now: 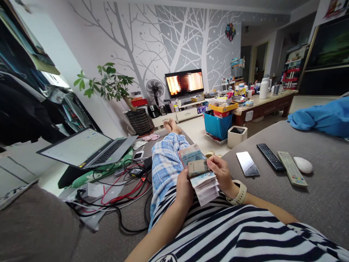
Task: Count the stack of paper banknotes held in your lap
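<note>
A fanned bundle of banknotes (204, 182), pale with blue and reddish print, is spread above my lap. A grey-brown printed note (196, 167) lies across its middle. My left hand (184, 185) grips the lower left side, thumb along the edge of the notes. On the other side my right hand (220, 171) pinches the right end of the grey-brown note between thumb and fingers. Some of its fingers are hidden behind the bundle. A pale watch (239, 193) is on the right wrist.
On the sofa to the right lie a phone (247, 163), a black remote (270, 157), a beige remote (292, 169) and a white mouse (303, 165). At left, an open laptop (87, 149) stands beside tangled cables (120, 194). Outstretched legs (166, 156) lie ahead.
</note>
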Motion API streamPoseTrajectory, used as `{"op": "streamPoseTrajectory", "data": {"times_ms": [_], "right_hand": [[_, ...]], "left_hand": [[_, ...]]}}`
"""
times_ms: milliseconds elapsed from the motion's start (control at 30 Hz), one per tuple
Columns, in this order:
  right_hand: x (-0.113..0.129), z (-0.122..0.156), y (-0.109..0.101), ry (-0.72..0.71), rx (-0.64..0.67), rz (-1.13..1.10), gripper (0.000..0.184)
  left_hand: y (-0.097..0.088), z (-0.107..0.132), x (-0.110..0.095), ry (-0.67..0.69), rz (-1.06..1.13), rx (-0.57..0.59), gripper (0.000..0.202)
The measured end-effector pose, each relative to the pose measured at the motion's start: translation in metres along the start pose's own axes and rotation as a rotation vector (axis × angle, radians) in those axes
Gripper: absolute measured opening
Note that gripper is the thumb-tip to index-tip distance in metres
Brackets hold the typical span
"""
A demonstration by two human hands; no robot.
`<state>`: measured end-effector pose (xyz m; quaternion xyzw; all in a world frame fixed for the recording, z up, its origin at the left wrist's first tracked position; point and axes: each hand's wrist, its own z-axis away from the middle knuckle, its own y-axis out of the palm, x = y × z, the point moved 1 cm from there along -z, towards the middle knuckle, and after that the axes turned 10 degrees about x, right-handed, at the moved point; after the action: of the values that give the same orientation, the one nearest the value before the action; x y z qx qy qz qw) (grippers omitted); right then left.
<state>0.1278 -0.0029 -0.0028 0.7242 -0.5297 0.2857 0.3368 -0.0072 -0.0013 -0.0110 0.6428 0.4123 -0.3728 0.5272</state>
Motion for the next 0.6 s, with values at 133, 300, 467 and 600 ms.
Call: {"op": "streamPoseTrajectory", "data": {"times_ms": [133, 300, 467, 600], "right_hand": [[0.0011, 0.0002, 0.0005, 0.005, 0.005, 0.001, 0.038], [-0.0002, 0.0006, 0.0001, 0.016, -0.002, 0.007, 0.040], [-0.0020, 0.0020, -0.0013, -0.029, 0.006, 0.008, 0.042], [0.0000, 0.0027, -0.0011, -0.049, 0.043, 0.016, 0.045]], "left_hand": [[-0.0014, -0.0004, 0.0013, 0.008, -0.005, -0.009, 0.021], [0.0011, 0.0015, -0.0008, 0.020, -0.035, -0.014, 0.020], [-0.0013, -0.0001, 0.0012, -0.007, -0.039, -0.041, 0.028], [-0.0044, -0.0036, 0.0042, -0.034, 0.009, -0.049, 0.033]]}}
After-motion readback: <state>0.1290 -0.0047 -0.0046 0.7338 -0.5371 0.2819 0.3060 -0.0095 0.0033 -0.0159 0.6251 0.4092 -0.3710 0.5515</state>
